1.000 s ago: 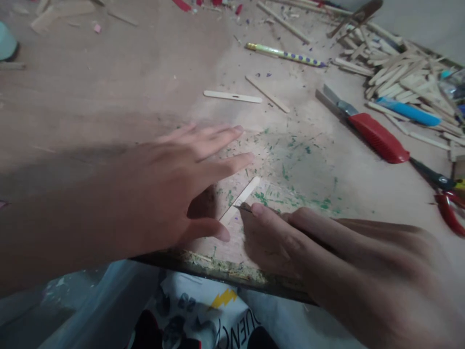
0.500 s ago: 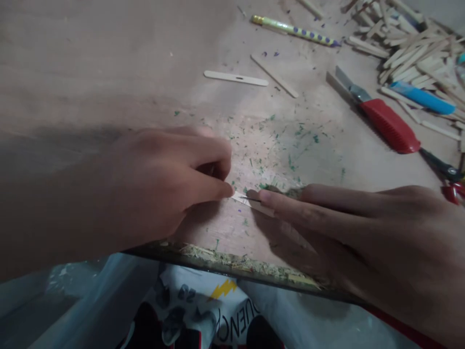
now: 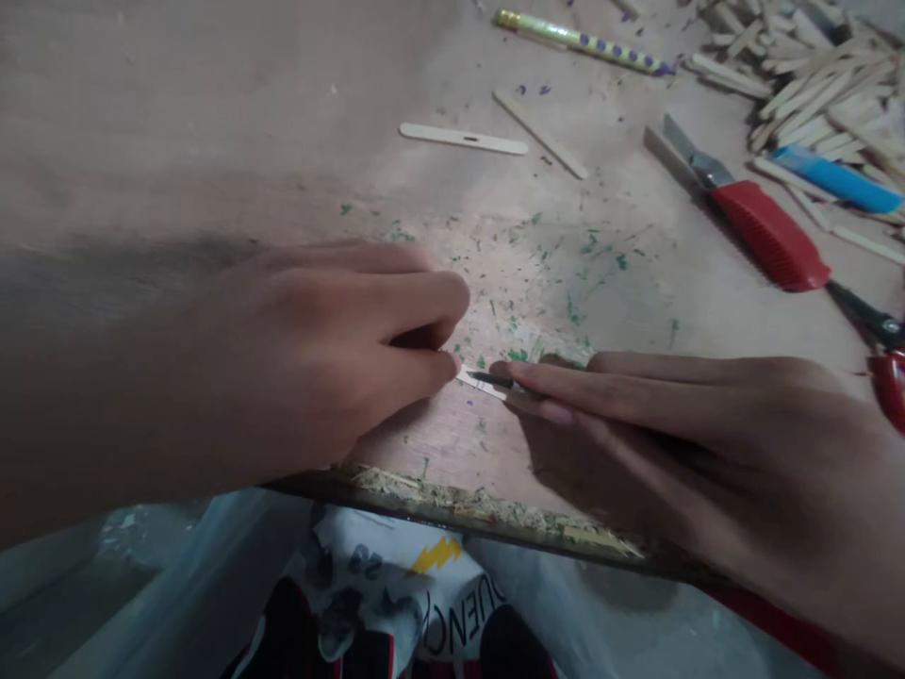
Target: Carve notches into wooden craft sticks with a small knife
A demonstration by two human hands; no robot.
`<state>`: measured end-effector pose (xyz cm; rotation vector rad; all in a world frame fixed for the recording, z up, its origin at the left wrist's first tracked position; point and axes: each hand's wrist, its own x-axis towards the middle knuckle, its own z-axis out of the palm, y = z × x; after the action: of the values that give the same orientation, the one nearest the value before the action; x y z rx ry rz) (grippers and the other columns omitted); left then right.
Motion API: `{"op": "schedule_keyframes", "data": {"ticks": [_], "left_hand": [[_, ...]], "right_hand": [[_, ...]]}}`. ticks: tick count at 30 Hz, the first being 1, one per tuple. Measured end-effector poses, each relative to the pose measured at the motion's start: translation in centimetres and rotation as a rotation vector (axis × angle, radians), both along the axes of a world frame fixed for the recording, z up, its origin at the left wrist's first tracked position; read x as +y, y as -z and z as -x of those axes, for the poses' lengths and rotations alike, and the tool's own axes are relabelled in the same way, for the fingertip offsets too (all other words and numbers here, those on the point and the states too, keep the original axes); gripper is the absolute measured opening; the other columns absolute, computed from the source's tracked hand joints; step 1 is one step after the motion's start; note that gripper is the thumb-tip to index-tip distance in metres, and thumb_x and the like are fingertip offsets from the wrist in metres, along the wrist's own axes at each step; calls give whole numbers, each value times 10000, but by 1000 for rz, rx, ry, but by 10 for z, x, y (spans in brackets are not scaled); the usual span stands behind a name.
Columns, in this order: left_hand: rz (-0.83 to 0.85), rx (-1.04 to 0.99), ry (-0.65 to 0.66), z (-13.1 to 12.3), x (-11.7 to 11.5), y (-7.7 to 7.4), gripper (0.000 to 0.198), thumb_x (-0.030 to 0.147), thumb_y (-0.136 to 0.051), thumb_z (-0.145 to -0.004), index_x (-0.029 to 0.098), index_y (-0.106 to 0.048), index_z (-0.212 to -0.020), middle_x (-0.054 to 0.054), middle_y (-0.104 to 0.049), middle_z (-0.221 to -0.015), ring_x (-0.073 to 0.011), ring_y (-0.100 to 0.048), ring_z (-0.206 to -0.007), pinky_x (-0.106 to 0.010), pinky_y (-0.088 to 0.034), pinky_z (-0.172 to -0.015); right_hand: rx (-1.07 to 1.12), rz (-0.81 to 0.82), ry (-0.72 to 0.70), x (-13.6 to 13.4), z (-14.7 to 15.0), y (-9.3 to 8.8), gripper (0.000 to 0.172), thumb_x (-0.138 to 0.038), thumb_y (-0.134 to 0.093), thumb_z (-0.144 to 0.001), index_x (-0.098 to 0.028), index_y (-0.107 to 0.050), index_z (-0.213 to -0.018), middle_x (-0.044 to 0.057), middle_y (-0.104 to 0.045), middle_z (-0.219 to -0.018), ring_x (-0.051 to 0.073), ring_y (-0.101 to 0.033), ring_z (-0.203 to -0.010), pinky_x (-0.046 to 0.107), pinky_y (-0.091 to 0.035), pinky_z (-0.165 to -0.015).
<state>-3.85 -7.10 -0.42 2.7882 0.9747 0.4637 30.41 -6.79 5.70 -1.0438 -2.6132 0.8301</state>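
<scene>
My left hand is closed, its thumb and bent fingers pinching the left end of a flat pale wooden craft stick on the table. Opposite it, my right hand is closed around a thin dark pointed blade, whose tip lies along the stick close to my left thumb. The fingers hide the rest of the blade and the stick's right end. Green shavings are scattered just beyond the fingertips.
Beyond my hands lie a notched craft stick, a thin stick and a yellow patterned pencil. To the right are a red-handled knife, a blue tube-like piece and a stick pile. The table's rough edge runs nearby.
The right fingers have shifted on the blade, and more of it shows above the stick. The view has moved slightly, with the table items sitting a little higher and further right.
</scene>
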Motion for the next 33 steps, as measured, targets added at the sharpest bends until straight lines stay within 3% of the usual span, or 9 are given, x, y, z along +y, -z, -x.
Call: {"op": "schedule_keyframes", "data": {"ticks": [5,15,19,25,29,33], "left_hand": [[-103,2,123,-5,5,-6,404,225,-438,-1255,154,-831,-1192,47,-631,-1165,-173,-812,-1096,-413,-737,-1026],[-106,-46,141,-11,5,-13,312,120,-553,-1221,165,-823,-1070,3,-678,-1126,-201,-735,-1057,-412,-679,-980],[-109,-22,126,-12,5,-13,388,130,-441,-1194,186,-785,-1024,14,-662,-1125,-182,-755,-1084,-389,-666,-998],[-114,-36,126,-14,9,-12,309,68,-563,-1176,205,-775,-997,-5,-711,-1116,-221,-766,-1051,-409,-679,-954],[-109,-22,126,-13,7,-13,323,128,-543,-1217,203,-772,-1002,8,-680,-1117,-219,-772,-1044,-438,-699,-981],[-99,-21,129,-12,6,-13,342,112,-539,-1224,211,-740,-966,-4,-669,-1103,-224,-745,-1023,-465,-696,-983]], "right_hand": [[18,39,16,0,2,0,293,-300,-656,-1334,-271,-932,-1425,-28,-978,-1059,103,-857,-733,220,-621,-641],[-16,-66,-13,3,-3,-1,322,-293,-595,-1360,-240,-913,-1368,17,-984,-1086,104,-885,-782,176,-616,-629],[4,-47,-7,-1,-3,2,287,-305,-614,-1350,-291,-901,-1349,-35,-966,-1034,81,-837,-710,169,-611,-613],[15,-18,21,0,-6,2,262,-307,-695,-1319,-363,-908,-1461,-71,-975,-1083,81,-842,-717,172,-624,-618],[4,-26,-22,2,-1,0,349,-299,-588,-1347,-331,-927,-1425,-40,-913,-956,91,-791,-652,192,-600,-572],[7,-32,-10,2,3,1,365,-296,-598,-1335,-347,-931,-1471,-10,-953,-1034,147,-863,-723,247,-631,-564]]}}
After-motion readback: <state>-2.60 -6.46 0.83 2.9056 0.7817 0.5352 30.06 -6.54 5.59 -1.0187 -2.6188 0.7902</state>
